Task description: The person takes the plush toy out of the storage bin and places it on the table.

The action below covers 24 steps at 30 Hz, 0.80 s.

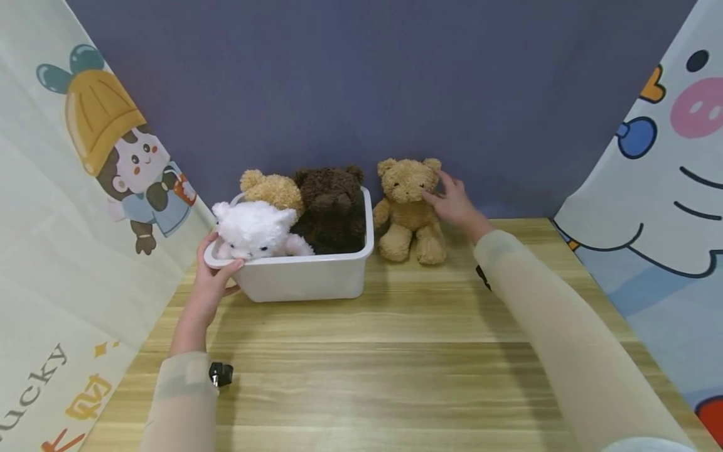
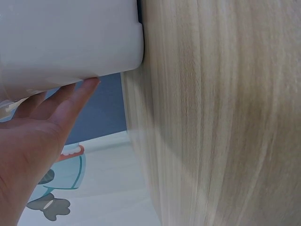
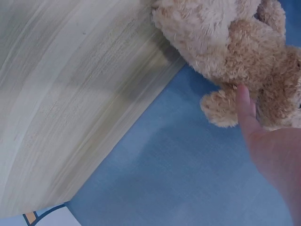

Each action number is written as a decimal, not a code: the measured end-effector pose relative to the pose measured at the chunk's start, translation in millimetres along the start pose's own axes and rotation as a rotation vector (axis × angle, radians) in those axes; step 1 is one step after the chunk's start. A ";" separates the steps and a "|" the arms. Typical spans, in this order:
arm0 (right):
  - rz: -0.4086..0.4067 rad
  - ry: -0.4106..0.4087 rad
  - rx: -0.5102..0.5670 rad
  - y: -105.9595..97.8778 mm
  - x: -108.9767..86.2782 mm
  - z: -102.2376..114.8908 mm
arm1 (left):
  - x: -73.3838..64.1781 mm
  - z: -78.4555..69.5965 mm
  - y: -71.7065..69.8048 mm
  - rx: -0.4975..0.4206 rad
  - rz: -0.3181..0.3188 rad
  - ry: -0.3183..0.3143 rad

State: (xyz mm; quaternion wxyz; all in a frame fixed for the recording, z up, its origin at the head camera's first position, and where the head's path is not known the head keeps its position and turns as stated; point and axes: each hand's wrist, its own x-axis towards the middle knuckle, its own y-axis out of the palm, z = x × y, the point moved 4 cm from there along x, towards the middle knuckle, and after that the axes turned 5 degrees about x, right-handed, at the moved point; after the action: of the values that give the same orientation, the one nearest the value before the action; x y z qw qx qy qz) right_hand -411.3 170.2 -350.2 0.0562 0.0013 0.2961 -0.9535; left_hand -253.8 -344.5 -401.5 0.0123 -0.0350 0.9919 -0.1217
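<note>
In the head view a white plastic bin (image 1: 305, 279) stands on the table's left side. Inside are a white plush toy (image 1: 254, 229), a light-brown teddy bear (image 1: 273, 193) and a dark-brown teddy bear (image 1: 330, 210). My left hand (image 1: 211, 282) grips the bin's left end, thumb at the rim and fingers against the outer wall (image 2: 70, 42). Right of the bin, a tan teddy bear (image 1: 408, 216) sits upright against the backdrop. My right hand (image 1: 454, 204) holds the side of its head, with the thumb by its cheek; the other fingers are partly hidden behind it.
The wooden table (image 1: 350, 376) spreads out in front of the bin and bear. A dark blue-grey backdrop (image 1: 361, 81) rises directly behind them. Printed cloth panels flank the table, with a cartoon child (image 1: 138, 157) on the left one and a pink snout (image 1: 700, 108) on the right.
</note>
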 end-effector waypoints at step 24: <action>0.028 -0.087 0.100 -15.4 -17.4 96.9 | 1.2 0.0 -0.6 0.001 0.006 -0.008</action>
State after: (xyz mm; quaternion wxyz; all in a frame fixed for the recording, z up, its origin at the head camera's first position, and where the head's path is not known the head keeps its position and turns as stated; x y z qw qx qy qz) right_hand -392.6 129.9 -261.0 0.0821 -0.0332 0.2453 -0.9654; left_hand -254.9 -345.2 -401.4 0.0167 -0.0324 0.9919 -0.1221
